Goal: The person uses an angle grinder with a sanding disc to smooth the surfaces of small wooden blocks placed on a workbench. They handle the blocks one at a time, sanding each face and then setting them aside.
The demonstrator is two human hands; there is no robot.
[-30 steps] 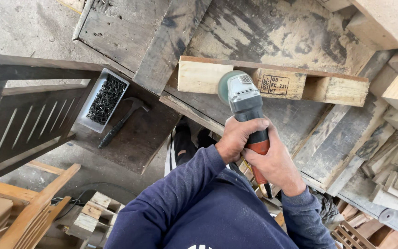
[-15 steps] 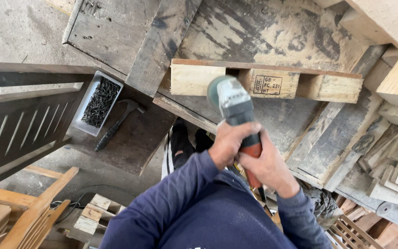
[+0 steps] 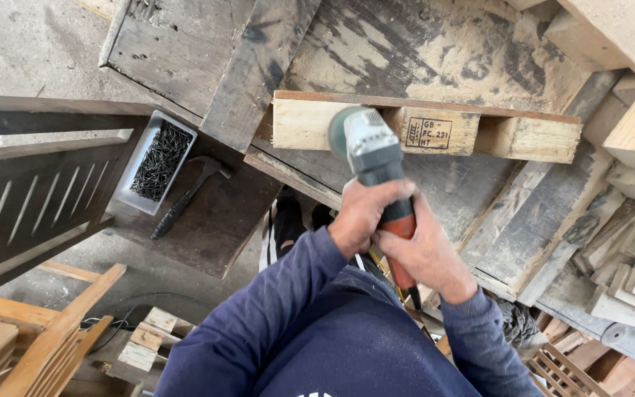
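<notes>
far left: a dark slatted wooden panel stands along the edge, with pale wooden frame pieces below it near the bottom corner. just right of the panel, a grey tray of dark nails rests on a dark stained board; a hammer lies beside the tray on the same board, head up toward the top, handle angled down-left.

centre: the left hand is clenched around the neck of an angle grinder, just behind its grey head. the grinder's disc end meets the pale face of a wooden pallet piece — whether the disc actually touches the wood cannot be told from this angle (the guard hides the contact). the pallet piece lies across a dusty, worn work surface, running from centre out to the right, with a stamped block at its middle.

right of centre: the right hand is wrapped tight around the grinder's red rear handle, just behind the left hand — both hands touching the tool. blue sleeves run down to the lower edge.

far right: a heap of loose timber offcuts.
</notes>
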